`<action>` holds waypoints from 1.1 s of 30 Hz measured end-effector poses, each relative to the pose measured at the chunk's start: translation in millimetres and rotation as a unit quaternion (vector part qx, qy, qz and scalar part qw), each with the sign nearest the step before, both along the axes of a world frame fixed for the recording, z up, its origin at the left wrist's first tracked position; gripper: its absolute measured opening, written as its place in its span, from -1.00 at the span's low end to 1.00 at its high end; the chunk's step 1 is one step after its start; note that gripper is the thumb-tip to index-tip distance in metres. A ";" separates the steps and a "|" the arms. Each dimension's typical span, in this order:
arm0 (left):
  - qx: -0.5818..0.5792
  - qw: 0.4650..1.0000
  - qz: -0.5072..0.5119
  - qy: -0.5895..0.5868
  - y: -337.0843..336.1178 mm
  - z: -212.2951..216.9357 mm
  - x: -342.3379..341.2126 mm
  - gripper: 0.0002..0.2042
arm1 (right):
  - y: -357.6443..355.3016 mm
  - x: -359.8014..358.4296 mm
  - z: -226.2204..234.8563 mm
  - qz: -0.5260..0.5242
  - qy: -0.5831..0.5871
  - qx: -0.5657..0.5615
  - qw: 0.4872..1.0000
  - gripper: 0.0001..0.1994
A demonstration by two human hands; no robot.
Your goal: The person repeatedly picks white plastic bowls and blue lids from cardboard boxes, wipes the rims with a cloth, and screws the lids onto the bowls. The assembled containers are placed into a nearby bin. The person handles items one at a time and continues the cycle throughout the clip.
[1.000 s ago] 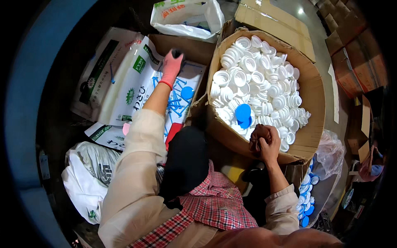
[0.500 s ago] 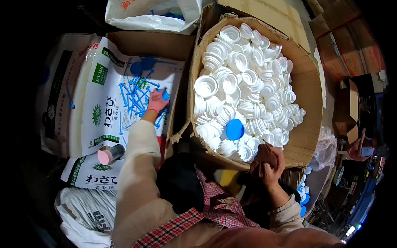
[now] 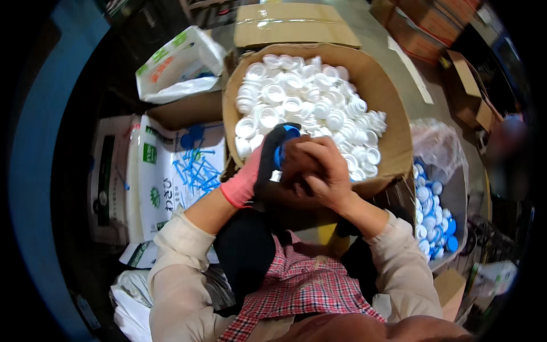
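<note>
My left hand [image 3: 265,157], in a pink glove with a black palm, is raised over the near edge of a cardboard box [image 3: 386,91] full of white plastic caps [image 3: 336,118]. Its fingers are closed around a blue cap [image 3: 292,132]. My bare right hand [image 3: 320,170] meets it from the right, fingers curled and partly smeared by motion; what they hold is hidden. To the left, thin blue plastic sticks [image 3: 196,171] with flared ends lie in a loose pile on a printed white sheet [image 3: 161,188], two blue round caps [image 3: 191,137] behind them.
A white plastic bag [image 3: 179,68] stands behind the sheet. At the right, a bin holds assembled blue-and-white caps [image 3: 436,219], with a clear plastic bag [image 3: 436,145] at its far end. Cardboard boxes [image 3: 419,31] are stacked at the far right.
My left hand has come from the stick pile over to the box's near edge. The right hand has moved up and left to meet it. The whole view has shifted.
</note>
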State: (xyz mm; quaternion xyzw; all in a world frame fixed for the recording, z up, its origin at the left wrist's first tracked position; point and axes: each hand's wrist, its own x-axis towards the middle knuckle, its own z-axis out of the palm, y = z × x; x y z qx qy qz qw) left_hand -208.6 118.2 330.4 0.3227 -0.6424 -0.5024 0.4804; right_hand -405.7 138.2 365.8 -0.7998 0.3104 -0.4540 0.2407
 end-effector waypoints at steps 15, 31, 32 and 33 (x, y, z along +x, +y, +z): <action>0.181 0.964 -0.101 0.165 8.5 -1.8 -119.6 -0.67 | -0.8 -88.6 -11.6 -0.224 0.088 -0.052 0.969 -0.69; 0.071 0.807 0.536 -0.235 -100.5 -134.2 248.4 -0.57 | -20.4 -73.7 -95.4 -0.119 0.113 0.223 0.961 -0.66; 0.114 0.785 0.524 -0.311 -101.2 -166.4 277.8 -0.56 | -23.5 -71.7 -99.4 -0.135 0.124 0.226 0.957 -0.67; 0.156 0.757 0.504 -0.384 -103.5 -197.4 305.0 -0.55 | -23.0 -72.9 -104.8 -0.149 0.126 0.235 0.952 -0.66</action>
